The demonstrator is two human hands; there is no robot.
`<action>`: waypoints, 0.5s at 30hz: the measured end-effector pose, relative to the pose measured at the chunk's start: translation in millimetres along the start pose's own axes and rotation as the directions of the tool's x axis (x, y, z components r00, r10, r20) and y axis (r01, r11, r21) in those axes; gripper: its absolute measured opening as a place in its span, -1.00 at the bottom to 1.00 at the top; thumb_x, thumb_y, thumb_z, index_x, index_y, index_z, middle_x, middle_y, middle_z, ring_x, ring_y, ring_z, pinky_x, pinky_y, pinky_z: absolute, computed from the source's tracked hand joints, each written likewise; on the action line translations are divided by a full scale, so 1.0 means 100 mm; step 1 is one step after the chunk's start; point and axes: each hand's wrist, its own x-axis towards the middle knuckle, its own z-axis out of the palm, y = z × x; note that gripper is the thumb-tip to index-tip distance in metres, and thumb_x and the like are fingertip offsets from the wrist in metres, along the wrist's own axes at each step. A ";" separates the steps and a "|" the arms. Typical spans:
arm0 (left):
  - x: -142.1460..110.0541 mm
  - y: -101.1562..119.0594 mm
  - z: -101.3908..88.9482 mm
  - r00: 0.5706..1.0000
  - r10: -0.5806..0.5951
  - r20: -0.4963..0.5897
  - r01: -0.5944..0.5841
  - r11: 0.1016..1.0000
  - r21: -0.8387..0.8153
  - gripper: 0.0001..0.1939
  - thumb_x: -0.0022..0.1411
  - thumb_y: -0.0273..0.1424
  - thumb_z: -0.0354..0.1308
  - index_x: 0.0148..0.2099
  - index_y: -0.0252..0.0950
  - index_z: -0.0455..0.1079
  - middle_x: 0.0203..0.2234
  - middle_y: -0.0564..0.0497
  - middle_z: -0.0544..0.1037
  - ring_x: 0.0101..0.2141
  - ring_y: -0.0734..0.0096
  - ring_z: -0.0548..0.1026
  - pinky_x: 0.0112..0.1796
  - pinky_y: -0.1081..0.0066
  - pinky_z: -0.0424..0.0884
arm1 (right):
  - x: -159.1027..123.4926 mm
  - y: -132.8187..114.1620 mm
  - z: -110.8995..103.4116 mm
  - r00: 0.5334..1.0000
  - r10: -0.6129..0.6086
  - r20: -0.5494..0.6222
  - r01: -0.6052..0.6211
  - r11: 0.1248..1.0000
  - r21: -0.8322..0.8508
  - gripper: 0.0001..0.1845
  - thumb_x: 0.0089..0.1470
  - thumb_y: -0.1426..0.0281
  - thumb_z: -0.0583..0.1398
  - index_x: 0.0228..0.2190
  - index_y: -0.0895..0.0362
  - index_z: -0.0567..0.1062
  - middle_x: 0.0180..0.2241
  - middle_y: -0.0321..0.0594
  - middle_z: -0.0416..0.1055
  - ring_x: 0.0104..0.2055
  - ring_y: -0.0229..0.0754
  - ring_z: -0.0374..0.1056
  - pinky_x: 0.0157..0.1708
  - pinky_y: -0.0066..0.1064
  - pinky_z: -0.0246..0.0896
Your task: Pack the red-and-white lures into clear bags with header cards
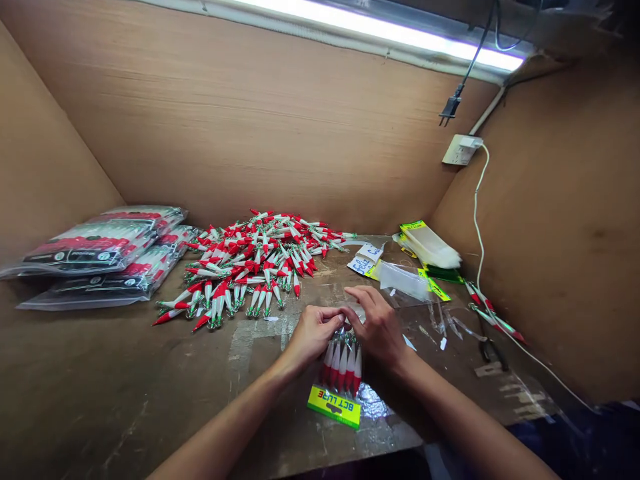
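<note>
A clear bag with a yellow-green header card lies on the wooden bench in front of me, with several red-and-white lures inside it. My left hand and my right hand both pinch the far, open end of this bag, fingers closed on the plastic. A large pile of loose red-and-white lures lies just beyond my hands.
Filled clear packs are stacked at the left. Empty bags and header cards lie at the right, with a few loose lures near the right wall. A white socket and cables hang on that wall.
</note>
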 end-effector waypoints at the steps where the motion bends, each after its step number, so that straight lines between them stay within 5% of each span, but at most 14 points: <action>1: 0.00 0.00 0.00 1.000 -0.002 -0.004 0.002 1.000 -0.005 -0.68 0.23 -0.28 0.19 -0.15 -0.40 0.64 -0.40 -0.04 0.65 -0.39 0.31 0.48 -0.32 0.44 0.30 | -0.01 0.01 -0.01 1.000 0.001 0.005 -0.001 1.000 0.004 -0.71 0.31 0.34 0.15 0.03 0.09 0.43 -0.07 -0.05 0.45 -0.02 -0.01 0.36 -0.04 -0.18 0.29; 7: -0.02 0.01 0.00 0.998 -0.049 -0.025 0.048 0.998 -0.040 -0.65 0.21 -0.27 0.24 -0.05 -0.38 0.62 -0.38 -0.03 0.66 -0.42 0.34 0.46 -0.37 0.45 0.25 | -0.01 -0.02 0.03 0.995 0.052 0.084 -0.048 0.998 -0.046 -0.83 0.32 0.39 0.11 -0.29 0.10 0.50 -0.28 -0.14 0.48 -0.20 -0.09 0.37 -0.17 -0.28 0.24; 11: -0.01 0.02 0.04 0.991 -0.126 -0.041 0.121 0.986 -0.117 -0.56 0.11 -0.20 0.34 -0.05 -0.40 0.61 -0.33 -0.11 0.68 -0.38 0.29 0.50 -0.34 0.42 0.30 | 0.08 0.02 0.08 0.965 0.260 -0.026 -0.257 0.962 0.093 -0.81 0.29 0.35 0.13 -0.36 0.12 0.49 -0.34 -0.18 0.45 -0.25 -0.12 0.35 -0.21 -0.30 0.21; 13: -0.01 0.02 0.05 0.983 -0.179 -0.047 0.168 0.970 -0.176 -0.49 0.07 -0.15 0.37 -0.02 -0.41 0.60 -0.31 -0.15 0.67 -0.37 0.27 0.52 -0.34 0.41 0.33 | 0.07 0.15 -0.05 0.861 0.491 -0.129 -0.440 0.849 0.293 -0.78 0.26 0.28 0.16 -0.36 0.13 0.50 -0.40 -0.23 0.44 -0.34 -0.16 0.34 -0.30 -0.34 0.21; 15: -0.01 0.01 0.05 0.970 -0.234 -0.068 0.212 0.948 -0.238 -0.41 0.04 -0.10 0.38 0.03 -0.39 0.57 -0.31 -0.15 0.67 -0.39 0.31 0.52 -0.38 0.43 0.33 | -0.08 0.33 -0.36 0.674 0.716 -0.182 -0.532 0.642 0.553 -0.75 0.21 0.21 0.21 -0.35 0.14 0.52 -0.44 -0.26 0.42 -0.45 -0.23 0.28 -0.43 -0.40 0.19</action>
